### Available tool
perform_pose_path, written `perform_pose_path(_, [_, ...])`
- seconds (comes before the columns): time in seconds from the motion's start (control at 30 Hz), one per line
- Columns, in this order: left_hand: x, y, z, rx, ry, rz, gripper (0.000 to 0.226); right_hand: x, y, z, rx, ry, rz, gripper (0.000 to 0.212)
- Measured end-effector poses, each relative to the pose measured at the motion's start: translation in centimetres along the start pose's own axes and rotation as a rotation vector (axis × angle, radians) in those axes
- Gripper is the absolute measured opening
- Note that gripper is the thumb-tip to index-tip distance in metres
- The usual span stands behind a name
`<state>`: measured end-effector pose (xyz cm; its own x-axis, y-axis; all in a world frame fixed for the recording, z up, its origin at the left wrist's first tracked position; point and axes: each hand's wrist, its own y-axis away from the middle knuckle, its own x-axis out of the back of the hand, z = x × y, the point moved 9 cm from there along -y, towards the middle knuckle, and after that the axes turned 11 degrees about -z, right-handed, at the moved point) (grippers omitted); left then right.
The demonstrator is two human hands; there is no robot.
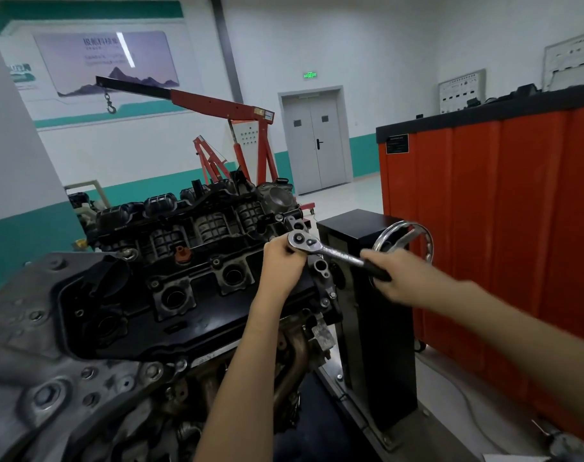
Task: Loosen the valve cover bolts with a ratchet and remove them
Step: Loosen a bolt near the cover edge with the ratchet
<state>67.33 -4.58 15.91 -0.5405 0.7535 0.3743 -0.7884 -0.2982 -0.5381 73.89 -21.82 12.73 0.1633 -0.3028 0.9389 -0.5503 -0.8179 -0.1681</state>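
A black valve cover (pixel 190 315) lies on top of the engine, with several round plug wells along it. A chrome ratchet (pixel 327 250) sits over the cover's far right corner, its head pointing left and its black handle running down to the right. My left hand (pixel 284 261) grips just under the ratchet head, hiding the socket and the bolt beneath. My right hand (pixel 393 278) is curled round the black handle and looks blurred. Small bolts (pixel 154 284) show along the cover's edges.
The engine hangs on a black stand (pixel 377 295) with a silver hand wheel (pixel 407 241) just behind my right hand. An orange cabinet (pixel 503 228) fills the right side. A red engine crane (pixel 217 108) stands behind the engine, and grey double doors (pixel 313 145) lie beyond.
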Motion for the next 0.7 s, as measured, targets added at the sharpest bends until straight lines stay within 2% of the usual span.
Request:
perform_pose_path(0.07, [0.2,0.2,0.0,-0.010,0.032,0.020,0.029,2.5,-1.4,-0.3,0.041,0.250,0.068,0.020])
perform_pose_path(0.13, [0.4,0.5,-0.4,0.004,0.059,0.074,0.021,2.2,-1.2,-0.6,0.025,0.234,0.138,0.019])
perform_pose_path(0.2, [0.2,0.7,-1.1,0.026,0.079,0.119,0.028,-1.1,0.5,-0.8,-0.030,-0.023,0.152,0.020])
perform_pose_path(0.3, [-0.1,0.6,-1.4,0.018,0.121,0.163,0.047,-7.7,3.1,-4.2,-0.075,-0.617,0.168,0.022])
perform_pose_path(0.33, [-0.2,0.6,-1.3,0.001,0.121,0.176,0.050,-9.1,3.1,-5.7,-0.085,-0.747,0.212,0.022])
perform_pose_path(0.4, [-0.1,0.4,-1.0,-0.030,0.122,0.186,0.054,-10.9,2.2,-7.9,-0.111,-0.862,0.290,0.020])
perform_pose_path(0.47, [-0.1,0.5,-1.1,-0.028,0.129,0.174,0.053,-11.5,1.6,-9.0,-0.105,-0.914,0.287,0.021])
perform_pose_path(0.6, [-0.1,0.2,-1.3,0.016,0.083,0.107,0.047,-9.1,2.2,-5.3,-0.047,-0.735,0.158,0.031])
perform_pose_path(0.7, [-0.3,-0.2,-0.4,0.026,0.015,0.035,0.044,-3.8,1.4,-1.0,-0.022,-0.331,0.068,0.029])
